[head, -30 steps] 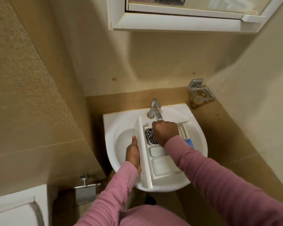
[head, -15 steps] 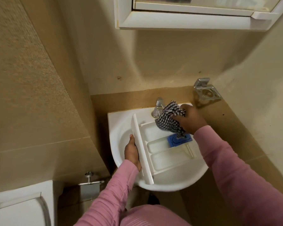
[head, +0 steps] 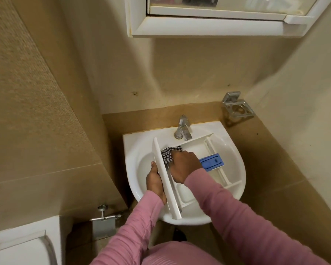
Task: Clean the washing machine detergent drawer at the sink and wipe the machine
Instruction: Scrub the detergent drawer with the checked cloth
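We note the white drawer point(head: 166, 180) lying across the sink point(head: 235, 165), front panel on edge toward 9 o'clock of the basin, open compartments running out toward 3 o'clock as far as the rim. The left hand point(head: 155, 183) is at 8 o'clock of the basin, on the outer face of the front panel; its fingers are wrapped round that panel, grasping it, thumb pointing up along the edge. The right hand point(head: 183, 165) is inside the drawer, just beside the panel; its fingers are clenched on a black-and-white checked cloth point(head: 168, 153), which is bunched against the compartment at the 11 o'clock corner of the drawer. A blue insert point(head: 211, 162) sits in the drawer at 3 o'clock of the right hand, touching it or nearly so; we cannot tell which. The chrome tap point(head: 182, 128) stands at 12 o'clock of the basin, above the drawer's far wall. We cannot tell whether water is running. Both sleeves are pink. A metal holder point(head: 237, 108) hangs on the wall at 1 o'clock of the sink, and a white cabinet point(head: 208, 25) is mounted above.
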